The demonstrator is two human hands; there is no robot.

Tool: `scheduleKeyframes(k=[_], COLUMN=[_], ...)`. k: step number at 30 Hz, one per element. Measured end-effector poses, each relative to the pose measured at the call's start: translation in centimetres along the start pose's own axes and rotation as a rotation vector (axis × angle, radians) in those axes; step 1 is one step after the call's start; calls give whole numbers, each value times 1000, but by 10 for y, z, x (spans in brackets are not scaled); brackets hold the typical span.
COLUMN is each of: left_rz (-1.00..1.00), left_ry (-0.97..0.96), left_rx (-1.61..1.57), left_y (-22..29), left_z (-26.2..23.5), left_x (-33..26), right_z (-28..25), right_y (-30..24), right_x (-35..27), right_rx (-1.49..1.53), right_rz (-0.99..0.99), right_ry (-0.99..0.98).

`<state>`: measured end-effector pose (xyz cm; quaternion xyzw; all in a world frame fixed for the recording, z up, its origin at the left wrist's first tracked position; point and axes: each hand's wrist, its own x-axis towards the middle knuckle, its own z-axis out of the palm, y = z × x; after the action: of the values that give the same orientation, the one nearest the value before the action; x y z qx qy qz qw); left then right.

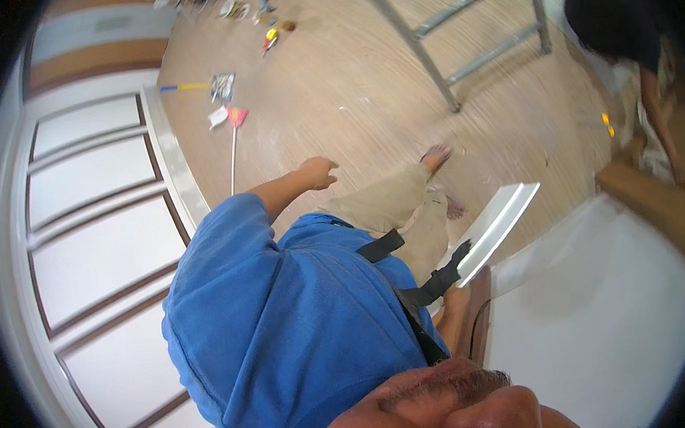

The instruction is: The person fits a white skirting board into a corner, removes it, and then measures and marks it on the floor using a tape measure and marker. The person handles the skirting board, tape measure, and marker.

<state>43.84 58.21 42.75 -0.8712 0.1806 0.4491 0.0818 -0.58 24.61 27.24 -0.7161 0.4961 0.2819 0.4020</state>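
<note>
Right hand (456,298) mostly hidden, perhaps around the white strip (494,231).

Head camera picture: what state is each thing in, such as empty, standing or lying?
Left hand: empty, fingers loosely bent.
Right hand: mostly hidden, grip unclear.
White trim strip: raised, slanted.
Metal ladder frame: standing.
Blue-and-yellow handle: lying down.
Panelled door: open or shut, cannot tell.
</note>
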Motion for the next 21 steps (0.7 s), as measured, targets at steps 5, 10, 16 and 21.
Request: scheduleKeyframes(k=[5, 10, 16, 21], left_rz=[-210, -120, -175, -360], left_ry=[-99, -65, 93, 248], left_rx=[-358, -577, -770, -924], left_y=[-75, -109, -234, -365], left_z=[93, 98, 107, 124], left_x=[-45, -65, -71, -95], right_z=[9, 10, 11, 44], right_y=[12, -56, -229, -393], right_x=[6, 17, 37, 30], right_rx=[-127, -201, -459, -612], right_rz=[-134, -103, -198, -303], right_ry=[-52, -186, -145, -80])
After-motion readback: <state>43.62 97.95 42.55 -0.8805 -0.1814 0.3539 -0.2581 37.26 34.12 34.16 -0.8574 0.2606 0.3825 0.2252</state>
